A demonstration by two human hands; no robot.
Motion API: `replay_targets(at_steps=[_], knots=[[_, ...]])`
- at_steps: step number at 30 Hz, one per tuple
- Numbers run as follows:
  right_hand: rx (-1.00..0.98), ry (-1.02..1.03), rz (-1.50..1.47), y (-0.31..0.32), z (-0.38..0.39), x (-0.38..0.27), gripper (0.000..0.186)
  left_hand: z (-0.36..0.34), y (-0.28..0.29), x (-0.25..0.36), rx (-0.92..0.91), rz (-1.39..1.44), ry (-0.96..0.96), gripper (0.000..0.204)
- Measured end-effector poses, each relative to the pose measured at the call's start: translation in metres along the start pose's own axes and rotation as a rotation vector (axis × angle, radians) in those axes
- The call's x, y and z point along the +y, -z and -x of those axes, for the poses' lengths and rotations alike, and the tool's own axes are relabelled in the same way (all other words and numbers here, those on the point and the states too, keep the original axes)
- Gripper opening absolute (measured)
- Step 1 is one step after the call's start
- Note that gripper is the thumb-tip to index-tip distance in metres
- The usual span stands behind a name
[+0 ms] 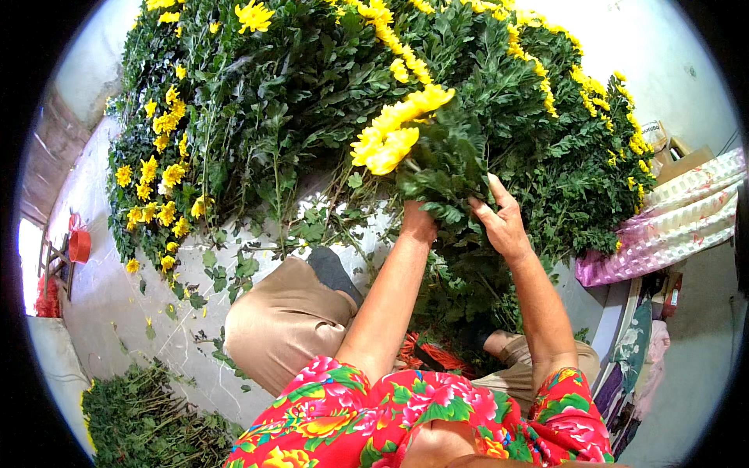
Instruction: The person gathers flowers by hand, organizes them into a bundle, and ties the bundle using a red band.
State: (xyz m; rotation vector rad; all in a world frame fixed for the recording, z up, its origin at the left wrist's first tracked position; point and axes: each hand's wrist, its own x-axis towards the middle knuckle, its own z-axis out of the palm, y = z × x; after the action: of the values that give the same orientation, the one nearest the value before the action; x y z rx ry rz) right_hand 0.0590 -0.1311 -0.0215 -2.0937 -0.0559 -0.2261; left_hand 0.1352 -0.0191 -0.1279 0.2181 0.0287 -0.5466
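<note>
**Grasping a yellow bunch beside a bank of flowers**

At far left, a red bucket (79, 245) shows near the wall; what it contains, if anything, cannot be made out. Below it, a pile of green stems (156, 413) lies on the grey floor (113, 304), and loose leaves (222, 269) are scattered toward the middle. A tall heap of flowers (328, 93) spans the scene behind, its yellow heads lined up along edges and rows, an arrangement that probably spares the petals from crushing.

At centre, a person in a red floral shirt (343, 413) and tan trousers (285, 320) leans over bent knees. The left hand (421, 222) is clasped about the lower part of a leafy bunch (449, 148), its fingertips hidden by foliage. The bunch is held in front of the heap, heads tilted up and leftward; a low grip likely keeps the fingers off the blooms. Orange-red string (437, 355) lies between the legs.

The right hand (505, 222) is at the bunch's right edge, thumb and forefinger parted; whether it pinches a leaf cannot be told.

At far right, a patterned cloth (671, 214) drapes just beside the heap, above bundled fabrics (640, 343). A brown carton (683, 164) sits behind, its inside out of sight.
</note>
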Motion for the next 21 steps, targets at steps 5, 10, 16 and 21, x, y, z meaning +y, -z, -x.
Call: replay_targets(at_steps=[5, 10, 16, 21], knots=[[0.18, 0.072, 0.064, -0.007, 0.01, 0.007, 0.043, 0.009, -0.025, 0.004, 0.123, -0.024, 0.039, 0.033], [0.144, 0.038, 0.197, -0.004, 0.012, -0.001, 0.043, 0.015, -0.018, 0.002, -0.035, -0.026, 0.043, 0.033], [0.264, 0.09, -0.021, -0.004, 0.012, 0.007, 0.04, 0.01, -0.016, 0.004, -0.165, -0.04, 0.072, 0.038], [0.283, 0.102, 0.017, 0.001, 0.012, 0.005, 0.037, 0.013, 0.0, 0.001, -0.165, -0.221, 0.046, 0.038]])
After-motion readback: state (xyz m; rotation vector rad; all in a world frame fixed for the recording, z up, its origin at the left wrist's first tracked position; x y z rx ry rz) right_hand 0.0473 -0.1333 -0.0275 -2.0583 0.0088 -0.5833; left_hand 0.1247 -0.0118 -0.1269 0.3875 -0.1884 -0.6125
